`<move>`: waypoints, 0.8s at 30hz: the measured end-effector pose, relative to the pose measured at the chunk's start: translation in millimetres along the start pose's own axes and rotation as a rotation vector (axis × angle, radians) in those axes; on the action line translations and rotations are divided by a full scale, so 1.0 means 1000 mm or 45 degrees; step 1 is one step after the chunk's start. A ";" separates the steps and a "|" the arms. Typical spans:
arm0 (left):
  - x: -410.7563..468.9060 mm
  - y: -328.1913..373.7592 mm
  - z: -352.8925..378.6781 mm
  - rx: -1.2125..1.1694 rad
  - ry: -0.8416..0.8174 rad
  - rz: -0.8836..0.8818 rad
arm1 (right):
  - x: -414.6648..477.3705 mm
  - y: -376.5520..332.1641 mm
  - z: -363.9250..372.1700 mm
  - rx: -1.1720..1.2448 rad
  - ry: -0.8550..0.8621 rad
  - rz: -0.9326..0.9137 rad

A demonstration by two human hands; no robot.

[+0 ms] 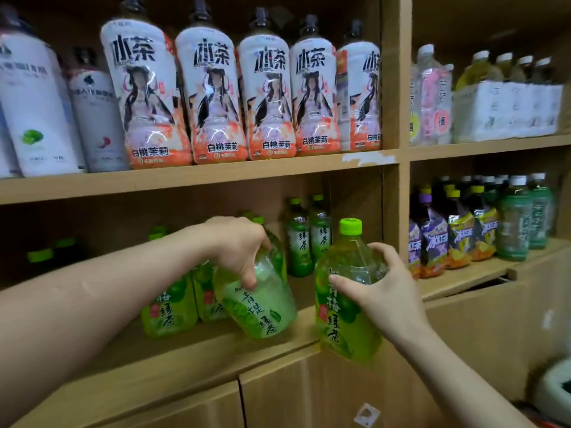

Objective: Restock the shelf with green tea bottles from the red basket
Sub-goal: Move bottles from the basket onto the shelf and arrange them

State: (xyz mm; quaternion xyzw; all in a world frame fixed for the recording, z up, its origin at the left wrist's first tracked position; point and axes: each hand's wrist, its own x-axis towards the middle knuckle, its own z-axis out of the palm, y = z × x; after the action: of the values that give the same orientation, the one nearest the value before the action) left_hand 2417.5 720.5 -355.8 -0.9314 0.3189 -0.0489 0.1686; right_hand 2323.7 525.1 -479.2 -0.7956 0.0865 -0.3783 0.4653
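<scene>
My left hand grips the shoulder of a large green tea bottle, which leans to the left with its base on the lower shelf board. My right hand holds a second large green tea bottle upright at the shelf's front edge, green cap on top. Two more large green tea bottles stand behind my left forearm. Two small green tea bottles stand at the back right of the compartment. The red basket is out of view.
The shelf above carries a row of white and orange peach tea bottles. A wooden upright bounds the compartment on the right; beyond it stand purple and green bottles. Cabinet doors lie below the shelf.
</scene>
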 end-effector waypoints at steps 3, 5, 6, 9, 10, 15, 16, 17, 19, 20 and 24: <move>0.019 -0.002 0.007 0.003 0.051 0.060 | 0.004 0.004 0.018 -0.010 -0.046 0.011; 0.030 -0.004 0.011 -0.078 0.151 0.079 | 0.005 0.009 0.028 0.006 -0.058 0.016; 0.035 -0.005 0.016 -0.143 0.197 0.081 | 0.006 0.011 0.032 0.006 -0.056 0.016; 0.051 -0.008 0.041 -0.274 0.345 0.112 | 0.012 0.013 0.036 0.001 -0.110 0.018; 0.054 -0.008 0.052 -0.292 0.409 0.127 | 0.016 0.013 0.037 -0.004 -0.153 0.023; 0.044 0.008 0.096 -0.783 0.902 -0.082 | 0.025 0.014 0.033 -0.204 -0.303 0.035; 0.042 0.011 0.103 -0.849 0.961 -0.163 | 0.026 0.013 0.032 -0.265 -0.304 0.041; 0.040 0.014 0.110 -0.912 0.968 -0.228 | 0.027 0.013 0.032 -0.307 -0.298 0.057; 0.037 0.020 0.120 -1.041 0.880 -0.298 | 0.027 0.012 0.031 -0.352 -0.294 0.061; 0.036 0.022 0.124 -1.083 0.845 -0.328 | 0.026 0.011 0.031 -0.369 -0.293 0.041; 0.040 0.017 0.129 -1.199 0.808 -0.450 | 0.025 0.009 0.035 -0.578 -0.257 -0.043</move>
State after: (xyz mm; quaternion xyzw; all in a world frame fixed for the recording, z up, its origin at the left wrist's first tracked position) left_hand 2464.9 720.0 -483.3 -0.8848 0.1813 -0.2054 -0.3769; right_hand 2366.9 531.3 -483.3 -0.9148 0.1091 -0.2755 0.2743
